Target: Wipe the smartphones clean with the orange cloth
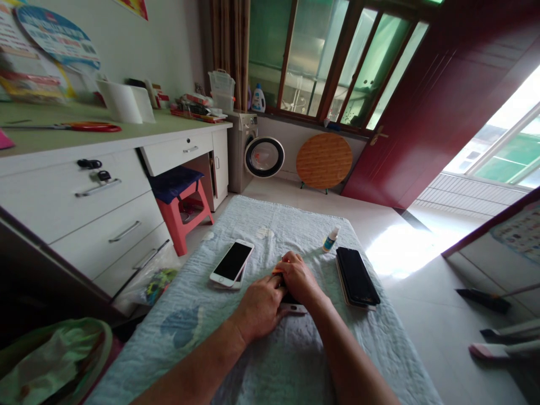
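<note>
A phone (294,309) lies on the cloth-covered surface between my two hands, its dark screen mostly hidden by them. My left hand (260,305) is closed along the phone's left side, fingers curled over it. Over the upper part of the phone, my right hand (298,277) is bent down and closed on a small orange piece (277,271), perhaps cloth, mostly covered by the fingers. To the left, a white phone (232,263) rests on top of another one. On the right lies a black phone (358,275) stacked on a paler item. Behind it stands a small spray bottle (330,240).
A pale blue quilted cloth (274,222) covers the surface. At left are a white desk (113,199), a red stool (181,216) and a lined bin (101,349). Red-handled scissors (99,127) lie on the desk. A washing machine door (265,157) hangs open ahead.
</note>
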Tool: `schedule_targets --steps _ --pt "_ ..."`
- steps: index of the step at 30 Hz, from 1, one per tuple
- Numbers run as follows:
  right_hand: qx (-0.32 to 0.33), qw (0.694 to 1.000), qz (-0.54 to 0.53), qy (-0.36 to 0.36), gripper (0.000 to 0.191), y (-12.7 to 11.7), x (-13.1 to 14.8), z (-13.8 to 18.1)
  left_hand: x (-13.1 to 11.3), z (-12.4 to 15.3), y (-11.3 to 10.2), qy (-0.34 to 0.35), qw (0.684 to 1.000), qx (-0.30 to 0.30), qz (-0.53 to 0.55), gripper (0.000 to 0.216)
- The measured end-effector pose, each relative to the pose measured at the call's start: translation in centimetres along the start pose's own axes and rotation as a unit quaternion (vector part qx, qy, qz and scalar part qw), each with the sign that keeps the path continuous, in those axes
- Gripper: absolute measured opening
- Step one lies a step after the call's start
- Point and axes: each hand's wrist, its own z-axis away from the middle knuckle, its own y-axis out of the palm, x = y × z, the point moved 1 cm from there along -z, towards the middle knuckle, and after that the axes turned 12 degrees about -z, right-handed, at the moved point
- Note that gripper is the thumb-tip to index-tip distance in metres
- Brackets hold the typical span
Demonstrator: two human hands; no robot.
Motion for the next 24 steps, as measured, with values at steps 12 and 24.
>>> schedule_targets --steps 12,24 --pt "0.054 0.995 -0.082 0.020 0.031 -1.3 1.0 0.8 -0.3 0.1 0.1 -0.009 0.999 0.008 -0.031 0.041" --pt "-0.048 0.998 -0.015 0.036 0.025 -0.3 0.6 1.7 -0.9 0.1 -0.3 0.011 0.999 0.008 -0.043 0.021"
